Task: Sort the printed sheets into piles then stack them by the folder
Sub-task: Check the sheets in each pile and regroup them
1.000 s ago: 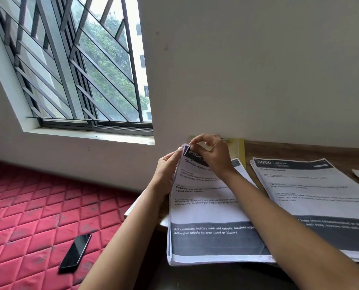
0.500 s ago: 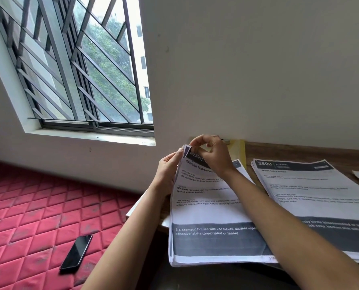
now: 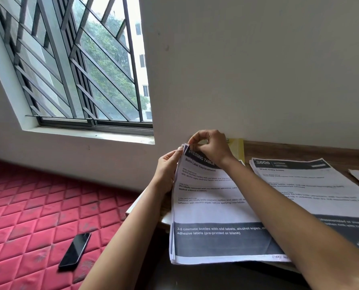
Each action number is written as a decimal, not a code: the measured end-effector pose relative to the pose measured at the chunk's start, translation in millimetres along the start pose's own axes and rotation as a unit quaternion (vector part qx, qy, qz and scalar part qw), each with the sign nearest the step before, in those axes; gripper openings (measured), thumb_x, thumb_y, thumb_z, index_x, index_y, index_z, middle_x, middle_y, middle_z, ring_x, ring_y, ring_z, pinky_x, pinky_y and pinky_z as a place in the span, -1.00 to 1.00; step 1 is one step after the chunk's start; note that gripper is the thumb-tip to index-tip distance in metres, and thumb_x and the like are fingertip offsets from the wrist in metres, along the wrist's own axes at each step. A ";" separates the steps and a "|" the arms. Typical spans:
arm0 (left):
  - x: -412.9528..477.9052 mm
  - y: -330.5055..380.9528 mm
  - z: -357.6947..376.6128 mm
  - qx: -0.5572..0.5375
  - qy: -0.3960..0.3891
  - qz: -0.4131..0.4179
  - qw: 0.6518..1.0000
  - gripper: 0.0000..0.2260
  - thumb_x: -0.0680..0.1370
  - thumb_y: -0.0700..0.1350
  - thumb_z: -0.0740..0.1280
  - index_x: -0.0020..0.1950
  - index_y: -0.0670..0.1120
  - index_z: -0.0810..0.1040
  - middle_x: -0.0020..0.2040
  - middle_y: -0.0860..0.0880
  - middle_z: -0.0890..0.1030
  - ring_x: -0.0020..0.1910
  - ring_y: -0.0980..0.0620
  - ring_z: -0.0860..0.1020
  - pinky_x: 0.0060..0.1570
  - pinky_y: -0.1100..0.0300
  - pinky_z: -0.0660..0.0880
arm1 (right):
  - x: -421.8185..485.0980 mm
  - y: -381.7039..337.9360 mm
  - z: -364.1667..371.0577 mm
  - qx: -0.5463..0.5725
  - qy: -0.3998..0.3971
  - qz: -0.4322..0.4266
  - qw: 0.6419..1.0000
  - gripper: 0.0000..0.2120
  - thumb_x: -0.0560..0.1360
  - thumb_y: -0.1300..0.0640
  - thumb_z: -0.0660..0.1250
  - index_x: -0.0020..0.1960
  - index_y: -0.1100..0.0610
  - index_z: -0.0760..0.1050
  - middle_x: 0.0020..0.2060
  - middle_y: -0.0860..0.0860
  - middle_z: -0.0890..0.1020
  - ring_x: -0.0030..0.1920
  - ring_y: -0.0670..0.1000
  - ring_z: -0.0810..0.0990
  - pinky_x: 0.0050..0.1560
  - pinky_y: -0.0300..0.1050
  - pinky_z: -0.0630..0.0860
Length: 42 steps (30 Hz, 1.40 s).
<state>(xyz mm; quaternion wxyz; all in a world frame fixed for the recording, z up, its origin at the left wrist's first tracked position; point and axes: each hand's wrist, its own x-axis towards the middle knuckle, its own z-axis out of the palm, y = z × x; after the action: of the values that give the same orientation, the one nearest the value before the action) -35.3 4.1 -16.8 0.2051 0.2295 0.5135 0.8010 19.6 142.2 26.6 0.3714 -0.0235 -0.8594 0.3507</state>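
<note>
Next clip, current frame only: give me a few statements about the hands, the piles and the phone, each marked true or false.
1. The right hand pinches the top corner of the Dressing Table pile. True.
2. The phone lies on the desk. False: it lies on the red mattress.
3. The left hand rests flat on the Kitchen pile. False: it holds the Dressing Table pile's left edge.
4. The Kitchen pile lies to the right of the Dressing Table pile. True.
5. A yellow folder sits by the wall behind the piles. True.
</note>
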 end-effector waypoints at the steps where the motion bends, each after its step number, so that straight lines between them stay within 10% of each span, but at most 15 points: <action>1: 0.3 -0.4 -0.3 0.000 0.001 0.001 1.000 -0.79 0.58 -0.09 0.31 -0.15 -0.11 0.70 -0.25 -0.11 0.67 -0.34 0.02 0.61 -0.23 0.16 0.56 | 0.2 -0.1 -0.2 0.000 0.001 -0.001 1.000 -0.85 0.28 0.17 0.54 -0.27 -0.06 0.64 -0.31 -0.14 0.68 -0.08 0.05 0.63 0.09 0.11 0.51; 42: -2.3 3.1 3.0 0.023 0.001 -0.015 1.000 -0.79 0.54 -0.04 0.37 0.00 -0.18 0.66 -0.25 -0.15 0.66 -0.38 -0.04 0.60 -0.33 0.16 0.56 | -13.0 5.7 9.2 0.140 0.032 0.007 0.990 -0.92 0.39 0.22 0.49 -0.11 0.10 0.69 -0.20 -0.02 0.71 -0.13 -0.05 0.68 0.03 -0.05 0.60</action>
<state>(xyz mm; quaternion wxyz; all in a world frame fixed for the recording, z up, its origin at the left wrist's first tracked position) -31.9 3.7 -13.1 0.2111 0.2260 0.5351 0.7862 21.7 137.2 10.6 0.3960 0.0110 -0.7891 0.4695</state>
